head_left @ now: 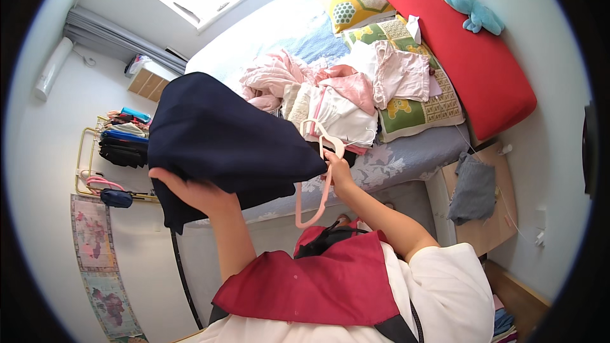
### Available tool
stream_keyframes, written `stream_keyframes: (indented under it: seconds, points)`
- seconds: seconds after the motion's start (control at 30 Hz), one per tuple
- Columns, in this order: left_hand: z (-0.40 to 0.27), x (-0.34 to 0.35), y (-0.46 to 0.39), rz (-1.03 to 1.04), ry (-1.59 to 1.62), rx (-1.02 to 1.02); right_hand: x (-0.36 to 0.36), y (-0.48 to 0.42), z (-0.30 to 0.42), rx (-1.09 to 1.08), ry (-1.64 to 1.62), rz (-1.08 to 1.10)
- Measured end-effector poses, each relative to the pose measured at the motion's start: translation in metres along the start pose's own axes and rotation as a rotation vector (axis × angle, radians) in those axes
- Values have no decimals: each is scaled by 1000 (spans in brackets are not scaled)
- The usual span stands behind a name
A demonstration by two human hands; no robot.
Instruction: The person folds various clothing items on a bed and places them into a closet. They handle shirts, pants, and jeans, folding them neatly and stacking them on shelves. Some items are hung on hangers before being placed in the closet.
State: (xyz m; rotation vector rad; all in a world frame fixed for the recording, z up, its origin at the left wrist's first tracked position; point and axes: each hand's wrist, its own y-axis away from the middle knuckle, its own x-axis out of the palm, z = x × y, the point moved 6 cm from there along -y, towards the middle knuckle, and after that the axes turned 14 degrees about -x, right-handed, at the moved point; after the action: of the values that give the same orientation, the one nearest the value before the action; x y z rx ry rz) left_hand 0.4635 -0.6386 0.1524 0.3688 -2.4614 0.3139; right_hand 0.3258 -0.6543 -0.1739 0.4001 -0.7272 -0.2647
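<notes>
A dark navy cloth garment (224, 128) is spread in the air before me, one end narrowing towards the right. My right hand (339, 171) grips a clothes hanger (303, 221), pale at the top and pink lower down, by its side near the hook. The garment's narrow end meets the fingers there. Against the garment's lower left part lies my left hand (195, 193), partly blurred, with cloth above it and hanging behind it. Whether its fingers close on the cloth is not clear.
A bed (400, 162) beyond the garment bears piled pink and white clothes (333, 105) and pillows (357, 5). Grey cloth (472, 190) lies on a bedside cabinet (505, 219) at right. Folded clothes hang on a gold rack (78, 162) at left. A blue plush toy (476, 14) rests on the red headboard (495, 85).
</notes>
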Motion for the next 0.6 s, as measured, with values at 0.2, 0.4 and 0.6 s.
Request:
stream_keyframes:
  seconds: [0.2,0.4,0.6]
  points:
    - [4,-25,14,-44,-37,-17,-1,14,4,81,94,211]
    - [-3,-56,29,-144,-76,-13,-3,13,16,46,187,303]
    - [-8,-69,35,-161,-91,-2,20,-2,18,-17,131,441]
